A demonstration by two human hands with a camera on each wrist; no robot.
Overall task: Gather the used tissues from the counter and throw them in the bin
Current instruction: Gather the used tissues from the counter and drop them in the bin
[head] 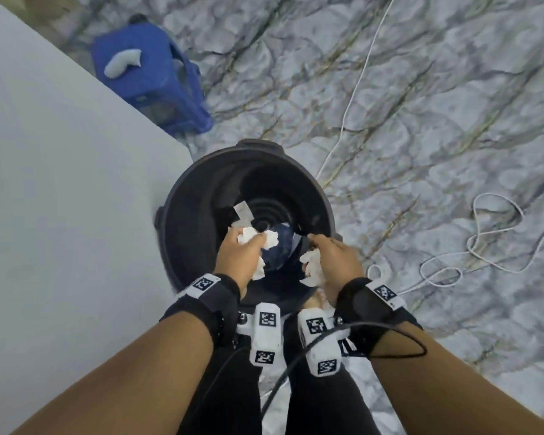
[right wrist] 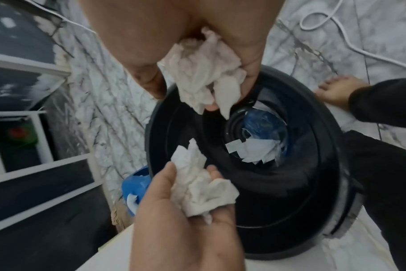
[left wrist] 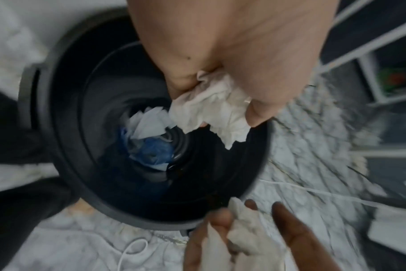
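Two wads of crumpled white tissue are in play, one per hand, and both hang over the open black bin [head: 182,196]. The left hand [head: 237,257] is clenched around its wad of tissue [head: 272,240], which bulges out past the fingers and sits squarely above the bin's mouth, with the dark well straight below it. The right hand [head: 335,260] grips the second wad [head: 311,268] nearer the bin's near rim, just inside the edge; in the left wrist view its fingers look partly spread around the paper. The left hand is thus the better placed: its load has only to fall straight down. The right may need a little travel forward, away from the body, to be sure of clearing the rim.

The tissues are soft, thin and creased, with no clear long axis; I judge they would drop slowly and could cling to fingers. Below the hands, the round plastic bin narrows in stepped rings and holds white paper scraps [right wrist: 253,150] and something blue [right wrist: 264,121].
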